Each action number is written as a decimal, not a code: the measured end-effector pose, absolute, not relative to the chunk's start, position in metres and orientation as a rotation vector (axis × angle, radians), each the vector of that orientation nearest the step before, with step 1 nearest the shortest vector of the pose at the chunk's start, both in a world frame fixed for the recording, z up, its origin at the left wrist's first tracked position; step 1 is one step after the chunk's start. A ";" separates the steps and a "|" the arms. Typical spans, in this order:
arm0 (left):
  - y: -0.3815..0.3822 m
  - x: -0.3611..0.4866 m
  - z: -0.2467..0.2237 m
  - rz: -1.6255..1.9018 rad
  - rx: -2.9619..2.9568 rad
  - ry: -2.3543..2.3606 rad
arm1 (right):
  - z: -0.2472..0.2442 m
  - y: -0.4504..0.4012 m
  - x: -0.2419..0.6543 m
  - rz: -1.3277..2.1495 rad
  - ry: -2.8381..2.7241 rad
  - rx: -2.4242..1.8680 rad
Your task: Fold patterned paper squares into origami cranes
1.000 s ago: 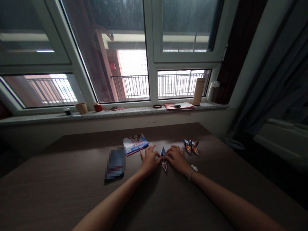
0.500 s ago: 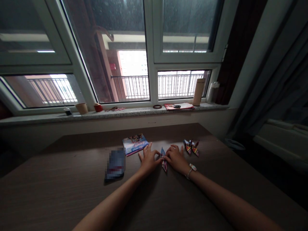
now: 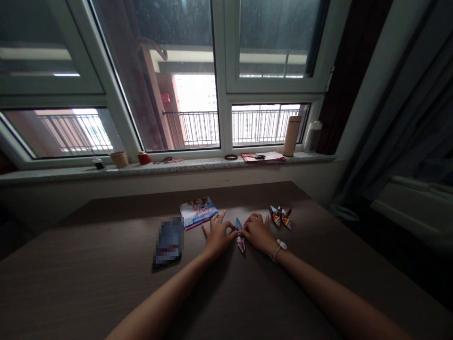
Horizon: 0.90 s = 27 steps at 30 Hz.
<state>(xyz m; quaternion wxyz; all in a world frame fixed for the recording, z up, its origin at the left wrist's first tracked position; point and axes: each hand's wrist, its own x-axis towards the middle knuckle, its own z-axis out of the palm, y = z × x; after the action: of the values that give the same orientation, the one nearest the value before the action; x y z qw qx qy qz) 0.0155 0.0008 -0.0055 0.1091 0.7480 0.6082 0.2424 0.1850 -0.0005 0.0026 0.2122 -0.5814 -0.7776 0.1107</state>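
Note:
A small folded paper piece (image 3: 241, 244), blue at its far point and pinkish at its near one, lies between my hands on the brown table (image 3: 106, 245). My left hand (image 3: 218, 236) pinches its left side between thumb and index finger, the other fingers spread. From the right, my right hand (image 3: 259, 232) grips the middle of the piece with thumb and curled fingers. A bracelet circles my right wrist. Just beyond that hand stand folded paper figures (image 3: 281, 217) with bright printed patterns. Left of my left hand lies a printed blue booklet or packet (image 3: 198, 212).
A dark, blurred-out item (image 3: 168, 243) lies left of my left forearm. Along the windowsill (image 3: 205, 164) stand a paper cup (image 3: 119, 159), a red container (image 3: 143, 158), a tan bottle (image 3: 292, 136) and a pale bottle (image 3: 313, 137). Scissors (image 3: 260, 157) rest on papers there.
Almost nothing differs. Both hands keep hold of the folded paper in the same place, and the whole view has shifted very slightly.

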 end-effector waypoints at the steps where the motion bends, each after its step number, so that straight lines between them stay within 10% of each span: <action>1: 0.000 0.016 -0.005 0.722 2.192 1.801 | 0.003 0.000 0.185 0.313 -2.156 -1.628; 27: -0.004 0.015 -0.004 0.775 2.289 1.799 | 0.002 0.002 0.181 0.321 -2.090 -1.720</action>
<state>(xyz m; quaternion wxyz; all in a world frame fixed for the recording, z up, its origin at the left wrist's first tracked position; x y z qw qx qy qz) 0.0153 -0.0038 -0.0039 0.0645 0.7583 0.5958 0.2567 0.1806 0.0024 0.0017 0.2064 -0.6175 -0.7502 0.1151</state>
